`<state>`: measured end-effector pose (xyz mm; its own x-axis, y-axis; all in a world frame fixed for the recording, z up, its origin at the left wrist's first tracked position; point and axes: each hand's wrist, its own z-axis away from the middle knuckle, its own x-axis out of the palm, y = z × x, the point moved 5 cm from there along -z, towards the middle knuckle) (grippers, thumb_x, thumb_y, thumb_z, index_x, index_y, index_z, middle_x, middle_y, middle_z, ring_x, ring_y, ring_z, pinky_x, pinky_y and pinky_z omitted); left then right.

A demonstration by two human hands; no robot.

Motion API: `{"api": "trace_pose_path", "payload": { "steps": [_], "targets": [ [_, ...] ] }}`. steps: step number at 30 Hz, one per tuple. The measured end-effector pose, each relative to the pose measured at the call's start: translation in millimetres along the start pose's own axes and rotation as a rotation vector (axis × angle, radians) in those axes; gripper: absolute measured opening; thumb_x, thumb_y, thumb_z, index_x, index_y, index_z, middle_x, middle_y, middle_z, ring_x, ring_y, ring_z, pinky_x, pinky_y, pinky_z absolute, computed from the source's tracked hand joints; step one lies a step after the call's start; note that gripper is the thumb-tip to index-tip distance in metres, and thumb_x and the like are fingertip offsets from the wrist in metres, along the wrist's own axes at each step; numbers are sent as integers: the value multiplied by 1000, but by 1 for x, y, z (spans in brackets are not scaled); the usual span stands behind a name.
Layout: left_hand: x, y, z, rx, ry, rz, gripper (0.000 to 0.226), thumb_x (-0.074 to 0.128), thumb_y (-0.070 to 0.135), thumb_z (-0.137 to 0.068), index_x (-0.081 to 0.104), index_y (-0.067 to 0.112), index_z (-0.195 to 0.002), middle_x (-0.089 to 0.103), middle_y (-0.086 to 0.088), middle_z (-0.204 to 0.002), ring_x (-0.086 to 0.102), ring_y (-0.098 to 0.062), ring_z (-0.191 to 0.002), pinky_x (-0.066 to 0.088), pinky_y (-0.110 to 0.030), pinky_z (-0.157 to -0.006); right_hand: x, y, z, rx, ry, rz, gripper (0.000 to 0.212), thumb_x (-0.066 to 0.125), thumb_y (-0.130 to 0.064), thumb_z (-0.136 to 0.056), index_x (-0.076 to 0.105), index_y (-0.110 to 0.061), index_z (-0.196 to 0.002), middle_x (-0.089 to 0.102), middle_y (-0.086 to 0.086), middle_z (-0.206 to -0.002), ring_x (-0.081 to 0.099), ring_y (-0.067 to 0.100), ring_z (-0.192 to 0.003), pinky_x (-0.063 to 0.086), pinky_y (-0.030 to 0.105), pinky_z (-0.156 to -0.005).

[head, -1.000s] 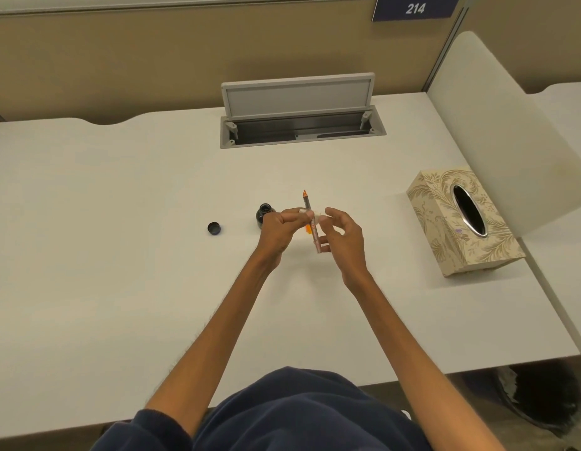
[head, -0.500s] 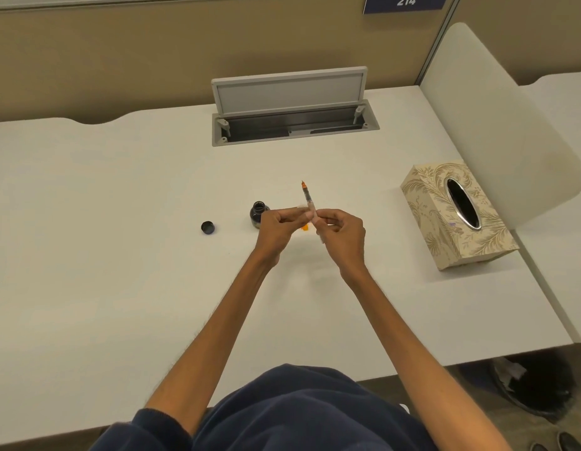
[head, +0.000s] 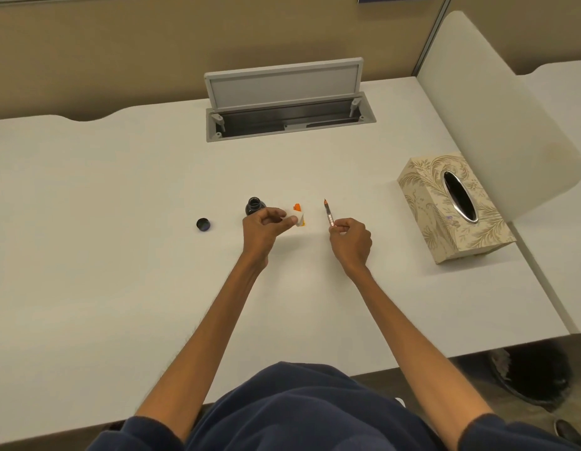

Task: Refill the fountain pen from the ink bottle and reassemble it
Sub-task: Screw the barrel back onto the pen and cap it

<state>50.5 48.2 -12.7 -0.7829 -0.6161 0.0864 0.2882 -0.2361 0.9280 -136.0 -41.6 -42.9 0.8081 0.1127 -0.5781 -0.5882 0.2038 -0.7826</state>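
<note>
On the pale surface point(head: 120, 262), farthest left, a small dark bottle cap point(head: 203, 224) lies alone, too small to show which side faces up. Just right of it stands the ink bottle point(head: 254, 205), open; its lower right side is covered by the left hand point(head: 266, 224). That hand has its fingers curled, thumb and fingertips pinching a white wad of tissue point(head: 297, 219). An orange piece point(head: 297, 208) of the pen peeks out above and below the tissue. Most of it is hidden, so I cannot tell whether it is wrapped in the tissue or lies on the surface behind it. Well behind, at the far edge, a grey cable hatch point(head: 284, 83) stands open, its inside dark and hard to read. Apart from the left hand, the right hand point(head: 351, 238) is curled too, pinching the lower end of the slim pen section point(head: 329, 214), which tilts up and away with its orange tip free. Its held end is buried in the fingers, and no nib detail can be made out. Further right sits a patterned tissue box point(head: 426, 203) with a dark oval slot, just beside a rounded divider point(head: 497, 118). Below the surface's right edge, a dark bin point(head: 540, 375) is partly cut off.
</note>
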Motion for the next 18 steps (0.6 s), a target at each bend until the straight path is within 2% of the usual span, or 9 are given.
{"api": "trace_pose_path", "payload": {
  "steps": [4,7,13,18],
  "targets": [
    [0,-1,2,-34,2,36,25,83,-4,-70,62,7,-78,64,-12,-86,65,-25,-82,55,-42,-97,8,8,-3,-29,29,67,15,64,-13,-86,71,-14,-100,74,3,-96,68,23,-93,51,30,-74],
    [0,0,5,-33,-3,50,25,82,-5,-71,62,6,-80,65,-17,-91,66,-27,-83,58,-34,-88,12,9,-3,-68,44,105,15,64,-16,-86,69,-16,-100,72,1,-96,65,23,-96,53,34,-77],
    [-3,1,10,-40,16,48,24,81,-5,-73,61,6,-82,68,-19,-92,70,-22,-74,58,-25,-77,15,6,-2,-131,59,190,17,63,-14,-86,66,-13,-102,70,4,-100,61,26,-100,48,35,-75],
    [-7,-1,13,-46,24,32,22,80,-4,-74,62,5,-84,68,-17,-90,69,-22,-75,59,-27,-81,16,4,-1,-142,74,225,24,61,-14,-85,64,-10,-108,69,6,-104,59,27,-103,51,39,-79]
  ]
}}
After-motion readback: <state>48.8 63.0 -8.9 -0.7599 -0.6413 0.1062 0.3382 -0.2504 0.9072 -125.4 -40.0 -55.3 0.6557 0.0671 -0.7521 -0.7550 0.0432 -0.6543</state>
